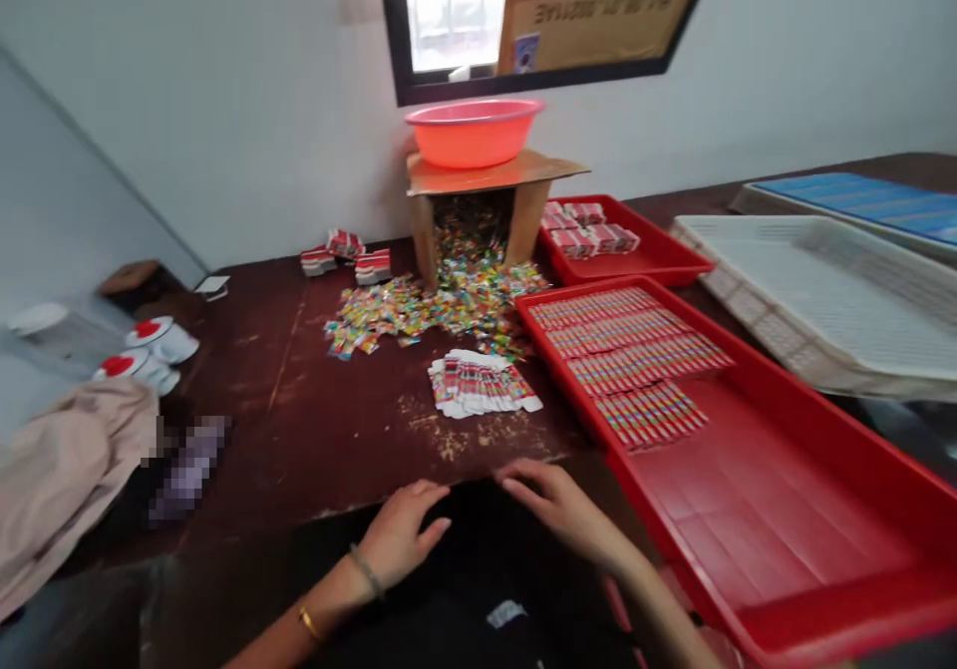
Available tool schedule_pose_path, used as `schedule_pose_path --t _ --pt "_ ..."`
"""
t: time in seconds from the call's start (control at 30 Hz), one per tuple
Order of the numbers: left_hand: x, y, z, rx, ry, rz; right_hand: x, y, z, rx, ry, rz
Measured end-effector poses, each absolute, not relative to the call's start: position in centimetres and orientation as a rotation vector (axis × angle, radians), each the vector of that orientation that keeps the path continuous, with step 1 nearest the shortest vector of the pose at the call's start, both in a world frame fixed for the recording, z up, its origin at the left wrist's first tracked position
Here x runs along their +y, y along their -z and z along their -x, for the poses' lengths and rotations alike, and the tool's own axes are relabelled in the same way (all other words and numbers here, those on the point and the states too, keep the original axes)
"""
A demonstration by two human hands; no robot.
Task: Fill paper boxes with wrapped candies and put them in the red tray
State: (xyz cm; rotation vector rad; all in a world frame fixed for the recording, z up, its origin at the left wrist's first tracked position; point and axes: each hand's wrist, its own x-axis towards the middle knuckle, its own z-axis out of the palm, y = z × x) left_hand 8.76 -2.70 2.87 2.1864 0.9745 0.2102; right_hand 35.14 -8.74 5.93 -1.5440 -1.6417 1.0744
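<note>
My left hand point(406, 532) is at the front edge of the dark red table point(329, 430), its fingers apart and nothing in them. A bracelet and a gold bangle circle that wrist. To its right, my right hand point(549, 500) rests near the same edge, fingers loosely spread and holding nothing. Beyond both hands lies a fanned stack of flat printed cartons point(482, 385). Behind it a heap of small colourful wrapped pieces point(449, 305) spills from an open cardboard box point(532, 205). Rows of slim packets point(650, 415) fill the far part of a long red tray point(763, 490).
A pink basin point(475, 136) stands on the box. A smaller red tray point(635, 268) holds carton bundles; others point(344, 243) lie back left. White trays point(859, 290) are at right. Cups point(160, 340) and a beige cloth point(75, 460) are at left.
</note>
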Motion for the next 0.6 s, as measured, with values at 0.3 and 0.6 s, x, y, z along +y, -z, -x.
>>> schedule_pose_path --t 0.3,0.6 --pt "-2.5 -3.9 -4.3 0.948 -0.215 -2.079 2.0 1.5 -38.8 -1.74 -0.087 2.219" --pt "-0.4 -2.4 -5.3 0.885 -0.299 -1.467 -3.0 -0.7 -35.0 -1.621 0.17 2.024"
